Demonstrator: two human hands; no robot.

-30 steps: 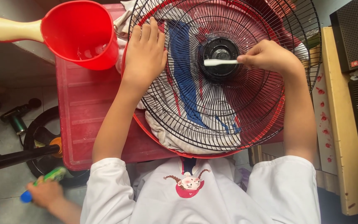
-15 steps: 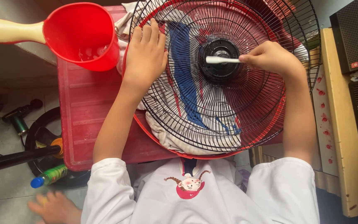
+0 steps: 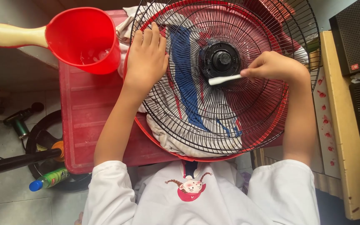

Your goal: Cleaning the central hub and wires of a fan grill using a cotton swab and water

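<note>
Black wire fan grille (image 3: 230,112) lies on a cloth over the red table (image 3: 84,121). My left hand (image 3: 146,58) presses flat, fingers open, on its rim. My right hand (image 3: 273,66) grips a white brush (image 3: 223,79) just below the hub (image 3: 221,58); most wires look unscrubbed.

Fan grille (image 3: 246,125) covers most of red tabletop (image 3: 84,121); red scoop (image 3: 84,39) blocks far-left corner; bare strip between open for passage.

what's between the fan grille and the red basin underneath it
In the head view, a crumpled white cloth with blue and red stripes lies between the black fan grille and the red basin.
</note>
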